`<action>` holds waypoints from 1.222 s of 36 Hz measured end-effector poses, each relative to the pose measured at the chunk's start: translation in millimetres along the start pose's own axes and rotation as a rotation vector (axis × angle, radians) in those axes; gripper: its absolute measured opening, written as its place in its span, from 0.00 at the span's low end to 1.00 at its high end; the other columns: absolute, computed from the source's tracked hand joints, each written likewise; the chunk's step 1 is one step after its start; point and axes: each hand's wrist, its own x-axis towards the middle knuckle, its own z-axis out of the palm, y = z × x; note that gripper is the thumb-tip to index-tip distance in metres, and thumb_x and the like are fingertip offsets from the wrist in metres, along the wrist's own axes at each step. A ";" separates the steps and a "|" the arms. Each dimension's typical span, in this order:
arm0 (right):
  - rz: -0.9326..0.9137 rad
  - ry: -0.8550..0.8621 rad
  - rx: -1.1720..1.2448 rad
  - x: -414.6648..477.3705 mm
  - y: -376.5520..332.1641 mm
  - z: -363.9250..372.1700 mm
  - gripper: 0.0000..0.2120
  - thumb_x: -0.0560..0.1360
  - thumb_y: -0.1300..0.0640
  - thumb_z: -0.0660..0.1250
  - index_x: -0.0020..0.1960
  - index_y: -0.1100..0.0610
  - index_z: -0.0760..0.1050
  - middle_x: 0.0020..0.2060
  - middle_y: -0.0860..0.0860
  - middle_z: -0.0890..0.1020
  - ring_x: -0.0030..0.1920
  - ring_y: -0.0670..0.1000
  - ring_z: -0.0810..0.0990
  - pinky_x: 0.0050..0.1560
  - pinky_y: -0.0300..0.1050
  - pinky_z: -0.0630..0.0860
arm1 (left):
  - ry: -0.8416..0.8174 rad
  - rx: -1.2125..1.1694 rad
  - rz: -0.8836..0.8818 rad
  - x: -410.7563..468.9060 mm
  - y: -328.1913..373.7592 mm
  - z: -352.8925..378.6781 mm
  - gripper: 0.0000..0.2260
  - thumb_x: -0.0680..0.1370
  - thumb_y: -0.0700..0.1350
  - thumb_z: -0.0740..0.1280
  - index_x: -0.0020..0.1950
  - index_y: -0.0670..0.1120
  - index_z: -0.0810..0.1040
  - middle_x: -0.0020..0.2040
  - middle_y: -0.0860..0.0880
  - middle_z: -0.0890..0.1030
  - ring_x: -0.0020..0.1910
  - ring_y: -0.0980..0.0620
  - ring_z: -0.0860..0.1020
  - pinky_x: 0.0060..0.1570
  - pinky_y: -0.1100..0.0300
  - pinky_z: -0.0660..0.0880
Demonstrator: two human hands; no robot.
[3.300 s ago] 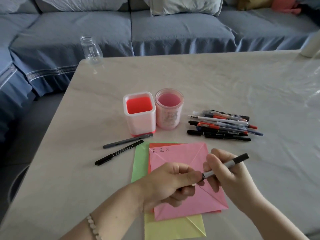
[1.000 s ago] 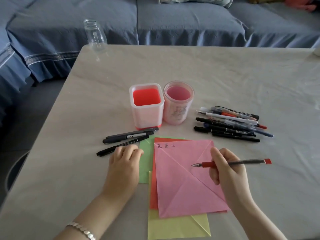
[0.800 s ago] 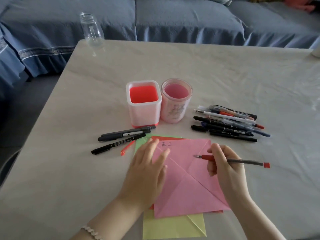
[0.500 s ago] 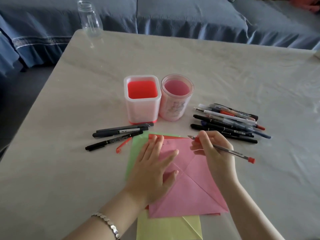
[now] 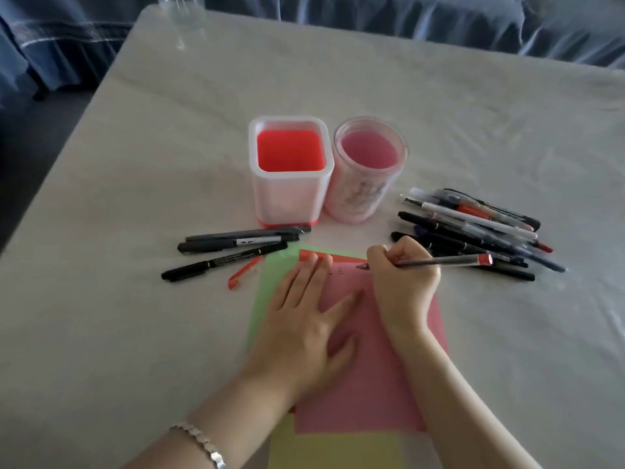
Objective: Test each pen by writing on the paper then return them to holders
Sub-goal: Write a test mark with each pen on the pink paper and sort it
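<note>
My right hand [image 5: 402, 282] grips a thin red-ended pen [image 5: 439, 262], its tip touching the top of the pink paper [image 5: 365, 374] beside a few small written marks. My left hand [image 5: 301, 319] lies flat with spread fingers on the pink paper, which rests on green [image 5: 267, 292], orange and yellow [image 5: 334, 451] sheets. A square red-bottomed holder [image 5: 287, 211] and a round pink holder [image 5: 365, 198] stand behind the paper with no pens in them. Three dark pens [image 5: 233, 245] and a red cap [image 5: 243, 272] lie left of the paper. A pile of pens [image 5: 473, 228] lies to the right.
A clear glass bottle [image 5: 179, 15] stands at the table's far left corner. A blue sofa [image 5: 406, 15] runs along the far edge of the pale table [image 5: 118, 333]. I wear a silver bracelet [image 5: 199, 441] on the left wrist.
The grey marker I held earlier now lies with the pens on the left. My right hand took a red-ended pen and lowered its tip to the paper. My left hand moved onto the pink paper.
</note>
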 end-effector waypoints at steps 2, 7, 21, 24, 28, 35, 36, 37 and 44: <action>-0.009 -0.004 -0.002 -0.1 0.6 -0.5 0.19 0.65 0.67 0.67 0.24 0.54 0.60 0.20 0.47 0.65 0.24 0.44 0.61 0.26 0.34 0.59 | 0.003 -0.003 0.000 -0.1 0.9 -0.6 0.23 0.71 0.58 0.59 0.63 0.55 0.76 0.70 0.36 0.67 0.70 0.38 0.64 0.68 0.50 0.55; -0.030 -0.012 -0.011 -0.8 1.1 -1.4 0.21 0.65 0.68 0.67 0.24 0.53 0.60 0.18 0.46 0.65 0.23 0.44 0.62 0.26 0.33 0.60 | 0.002 -0.009 0.001 -0.5 1.2 0.0 0.23 0.71 0.58 0.59 0.63 0.55 0.76 0.70 0.36 0.67 0.71 0.39 0.64 0.69 0.50 0.54; -0.053 -0.038 -0.049 -1.2 3.0 0.9 0.20 0.66 0.65 0.68 0.24 0.54 0.61 0.19 0.46 0.68 0.23 0.43 0.64 0.26 0.33 0.60 | -0.006 -0.009 -0.008 0.0 1.5 -0.8 0.23 0.71 0.58 0.59 0.64 0.55 0.75 0.70 0.37 0.67 0.71 0.40 0.63 0.69 0.50 0.54; -0.059 -0.045 -0.060 -0.7 3.3 0.9 0.19 0.66 0.65 0.68 0.24 0.54 0.61 0.19 0.45 0.68 0.23 0.43 0.64 0.26 0.33 0.61 | -0.007 -0.014 -0.007 0.7 1.3 -1.1 0.23 0.71 0.58 0.59 0.64 0.55 0.75 0.70 0.37 0.67 0.71 0.39 0.63 0.70 0.50 0.53; -0.066 -0.033 -0.065 -0.6 3.2 1.5 0.20 0.66 0.65 0.68 0.24 0.53 0.61 0.19 0.45 0.68 0.23 0.44 0.64 0.26 0.33 0.60 | -0.010 -0.010 -0.012 0.8 1.5 -0.9 0.23 0.71 0.58 0.59 0.64 0.55 0.76 0.70 0.37 0.67 0.71 0.39 0.63 0.69 0.49 0.54; -0.071 -0.009 -0.048 0.1 4.9 0.3 0.19 0.65 0.66 0.67 0.24 0.55 0.60 0.19 0.46 0.66 0.24 0.45 0.63 0.27 0.34 0.60 | -0.006 -0.017 -0.012 1.3 1.8 -1.6 0.23 0.71 0.57 0.59 0.63 0.54 0.76 0.70 0.36 0.67 0.71 0.39 0.64 0.69 0.49 0.54; -0.070 -0.012 -0.045 0.4 5.1 0.1 0.19 0.65 0.66 0.67 0.24 0.55 0.60 0.19 0.46 0.66 0.24 0.45 0.63 0.27 0.34 0.60 | -0.004 -0.020 -0.011 1.3 1.9 -1.6 0.23 0.71 0.57 0.59 0.63 0.54 0.76 0.69 0.36 0.68 0.70 0.38 0.64 0.69 0.49 0.54; -0.071 -0.014 -0.046 0.6 5.2 0.1 0.19 0.65 0.66 0.67 0.24 0.55 0.60 0.19 0.46 0.65 0.24 0.45 0.62 0.27 0.34 0.60 | -0.003 -0.020 -0.010 1.4 2.1 -1.6 0.23 0.71 0.57 0.59 0.63 0.54 0.77 0.69 0.36 0.68 0.70 0.38 0.64 0.69 0.49 0.54; -0.046 -0.032 -0.044 0.0 4.3 0.7 0.20 0.65 0.67 0.67 0.24 0.54 0.59 0.18 0.46 0.65 0.23 0.44 0.62 0.26 0.34 0.59 | 0.002 -0.017 -0.011 1.8 2.3 -1.2 0.22 0.71 0.57 0.59 0.63 0.54 0.77 0.69 0.36 0.68 0.70 0.39 0.64 0.69 0.50 0.54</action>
